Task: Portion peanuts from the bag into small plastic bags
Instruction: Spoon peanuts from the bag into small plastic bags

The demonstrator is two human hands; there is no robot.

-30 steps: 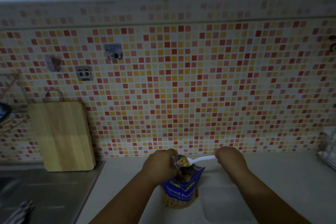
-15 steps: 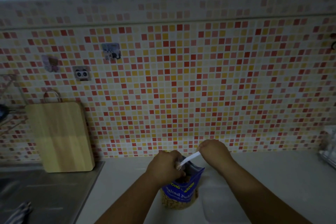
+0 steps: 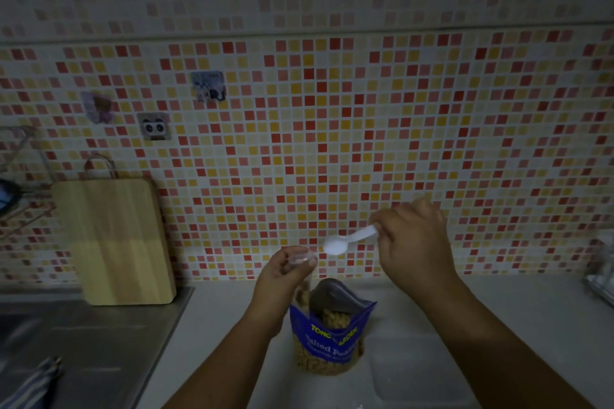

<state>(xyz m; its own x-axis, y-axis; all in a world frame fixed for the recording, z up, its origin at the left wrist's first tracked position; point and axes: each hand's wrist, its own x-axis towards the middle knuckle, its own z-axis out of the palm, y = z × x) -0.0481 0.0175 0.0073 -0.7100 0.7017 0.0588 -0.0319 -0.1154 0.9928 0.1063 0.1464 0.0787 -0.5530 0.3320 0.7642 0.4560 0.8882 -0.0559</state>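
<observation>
A blue peanut bag (image 3: 329, 339) stands open on the counter, peanuts visible at its mouth and through its clear lower window. My left hand (image 3: 282, 279) is raised above the bag's left side and pinches the top of a small clear plastic bag (image 3: 304, 276), which hangs down with some peanuts inside. My right hand (image 3: 412, 242) is higher and to the right, gripping the handle of a white plastic spoon (image 3: 345, 242). The spoon's bowl points left toward the small bag's mouth and looks empty.
A wooden cutting board (image 3: 116, 239) leans on the mosaic tile wall at left, beside a steel sink drainer (image 3: 83, 342) with a striped cloth (image 3: 33, 388). A clear flat plastic container (image 3: 418, 372) lies right of the peanut bag. A rack (image 3: 601, 279) sits at far right.
Both hands have lifted away from the peanut bag's mouth. The spoon came up out of the bag and the small plastic bag is now held up, separate from the blue bag.
</observation>
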